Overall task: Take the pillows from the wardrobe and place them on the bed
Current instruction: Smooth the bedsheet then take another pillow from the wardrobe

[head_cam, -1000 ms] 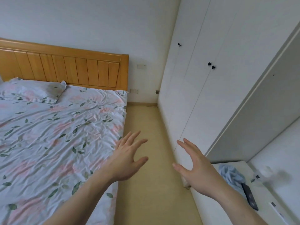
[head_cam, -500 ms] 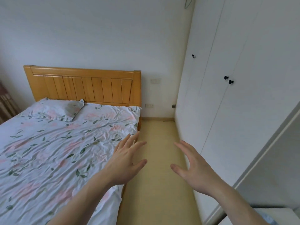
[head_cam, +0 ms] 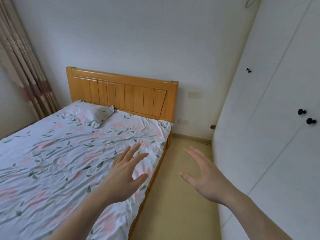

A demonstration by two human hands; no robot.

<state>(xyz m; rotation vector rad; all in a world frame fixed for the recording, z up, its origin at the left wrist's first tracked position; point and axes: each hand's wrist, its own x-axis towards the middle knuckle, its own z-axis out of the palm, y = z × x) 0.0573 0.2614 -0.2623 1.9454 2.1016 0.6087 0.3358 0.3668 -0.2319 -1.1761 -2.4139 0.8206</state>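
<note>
Soft, even daylight; room moderately bright, no hard shadows. Source not directly visible; the curtain (head_cam: 26, 70) at the upper left of the frame is lit. Wide-angle distortion: the wardrobe (head_cam: 277, 118) door lines at the right edge lean and bow. Slight motion blur on the bedsheet (head_cam: 52, 161) print at lower left and on fingers (head_cam: 194, 153) near centre. No glare.

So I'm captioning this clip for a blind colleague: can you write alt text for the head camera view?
Two empty, open hands, left hand and right hand, reach forward between a bed and a closed white wardrobe. One floral pillow lies by the wooden headboard; a curtain hangs on the left.
</note>
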